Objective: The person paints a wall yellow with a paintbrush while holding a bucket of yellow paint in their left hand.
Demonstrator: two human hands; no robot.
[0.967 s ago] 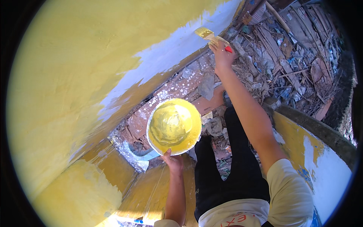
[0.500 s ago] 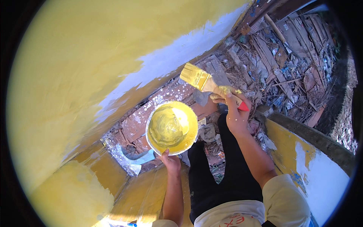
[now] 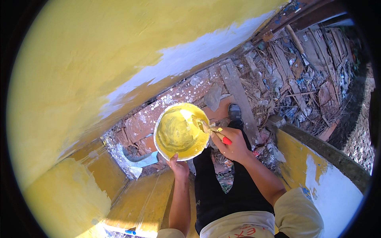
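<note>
My left hand [image 3: 179, 166] grips the near rim of a round paint bucket [image 3: 170, 144], its thumb over the edge. Yellow paint coats the bucket's inside, and the rim is pale. A paintbrush [image 3: 214, 130] with a wooden, red-tipped handle is held in my right hand [image 3: 232, 144], fingers closed round the handle. Its bristles are inside the bucket against the right inner wall. Beyond the bucket stands a wall [image 3: 99, 51], mostly painted yellow, with a bare whitish strip [image 3: 190, 53] low along it.
Paint-spattered boards [image 3: 182, 93] lie along the wall's foot. Scrap wood and litter [image 3: 293, 83] cover the ground at the right. A low yellow-and-white wall [image 3: 317, 166] borders my right side. A light-blue curved piece [image 3: 143, 159] lies left of the bucket. My shoe [image 3: 235, 111] rests among the boards.
My right hand has brought the paintbrush down and left from beyond the bucket, so its bristles are now inside. My left hand still holds the bucket in nearly the same place.
</note>
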